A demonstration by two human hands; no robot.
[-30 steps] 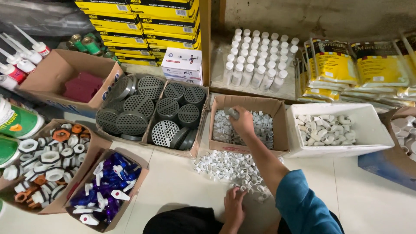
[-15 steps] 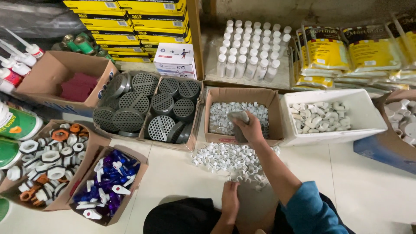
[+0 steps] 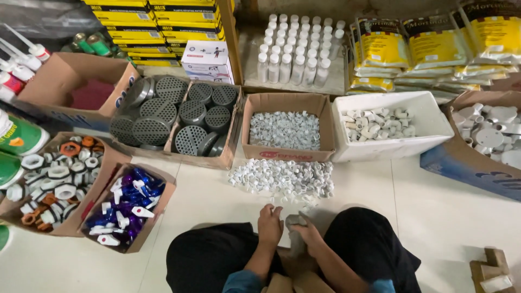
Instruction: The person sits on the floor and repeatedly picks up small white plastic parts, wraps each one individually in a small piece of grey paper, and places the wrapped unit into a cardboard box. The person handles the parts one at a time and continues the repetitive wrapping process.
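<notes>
A small grey object is being gripped by the right hand, the left hand resting open at its 9 o'clock, near the pile of white fittings.

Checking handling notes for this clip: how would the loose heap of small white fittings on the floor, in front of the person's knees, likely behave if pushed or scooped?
The heap of small white fittings is loose and unbagged, so a push would probably scatter it rather than slide it whole. The pieces look like short plastic rings, likely light and stiff. Their round shape suggests some may roll across the smooth floor.
</notes>
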